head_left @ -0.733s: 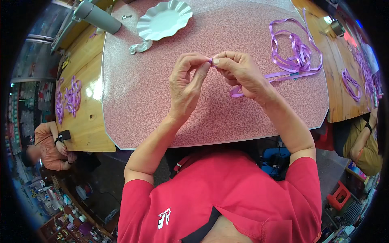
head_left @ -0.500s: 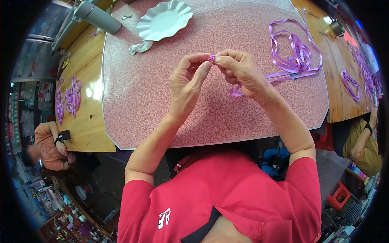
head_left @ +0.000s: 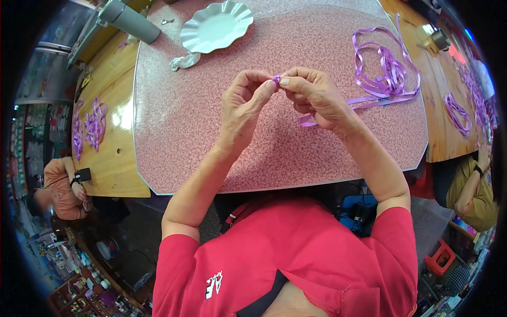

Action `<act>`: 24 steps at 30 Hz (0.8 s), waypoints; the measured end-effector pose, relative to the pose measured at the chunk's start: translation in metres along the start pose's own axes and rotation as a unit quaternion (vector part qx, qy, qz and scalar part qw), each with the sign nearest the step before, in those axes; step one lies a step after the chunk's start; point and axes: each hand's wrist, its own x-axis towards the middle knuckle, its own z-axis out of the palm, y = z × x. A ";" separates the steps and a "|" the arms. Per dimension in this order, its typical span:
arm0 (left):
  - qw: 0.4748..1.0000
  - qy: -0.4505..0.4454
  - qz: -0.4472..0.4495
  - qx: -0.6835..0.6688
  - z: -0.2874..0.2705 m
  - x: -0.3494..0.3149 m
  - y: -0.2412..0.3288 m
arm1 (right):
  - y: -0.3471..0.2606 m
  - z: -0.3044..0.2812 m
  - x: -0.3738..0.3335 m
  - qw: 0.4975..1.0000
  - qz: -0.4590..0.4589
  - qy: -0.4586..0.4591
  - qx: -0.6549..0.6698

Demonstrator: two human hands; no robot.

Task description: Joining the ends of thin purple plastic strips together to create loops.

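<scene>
Between my fingertips, above the pink speckled table mat (head_left: 211,153), is a small folded or knotted bit of purple ribbon (head_left: 276,79). My left hand (head_left: 244,103) pinches it from the left, thumb against forefinger. From the other side my right hand (head_left: 312,95) grips the same bit between thumb and forefinger, its other fingers curled. A length of the ribbon hangs below my right palm and runs out to the right toward a loose purple coil (head_left: 388,74) on the mat. How the bit is folded is too small to make out.
Beyond my hands lie a pale scalloped plate (head_left: 216,29) and a crumpled white wrapper (head_left: 185,62). A grey tumbler (head_left: 129,21) stands at the far left. More purple ribbon (head_left: 95,124) lies on the wooden table at left. People sit at both sides.
My left thumb has closed in onto the purple ribbon bit, where it was slightly apart before. My right hand has barely moved.
</scene>
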 end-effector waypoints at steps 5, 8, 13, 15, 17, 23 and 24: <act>0.971 -0.072 -0.065 -0.217 -0.006 0.004 -0.004 | 0.000 -0.005 0.000 0.997 0.038 -0.036 0.053; 0.958 -0.057 -0.094 -0.266 -0.001 0.004 -0.002 | 0.000 -0.003 0.000 0.996 0.038 -0.036 0.066; 0.991 -0.010 -0.030 -0.128 0.004 -0.003 -0.003 | 0.006 0.002 0.000 0.997 -0.063 0.029 -0.024; 0.999 0.015 0.000 -0.049 0.008 -0.005 -0.001 | 0.008 0.003 0.001 0.995 -0.084 0.038 -0.029; 0.996 0.029 -0.002 -0.084 0.012 -0.007 0.000 | 0.008 0.004 0.002 0.993 -0.104 0.047 -0.034; 0.999 0.036 0.003 0.009 0.018 -0.011 0.008 | 0.007 -0.002 0.004 0.995 -0.075 0.036 0.061; 0.999 0.037 0.004 0.009 0.019 -0.010 0.009 | 0.005 0.000 0.003 0.995 -0.060 0.025 0.075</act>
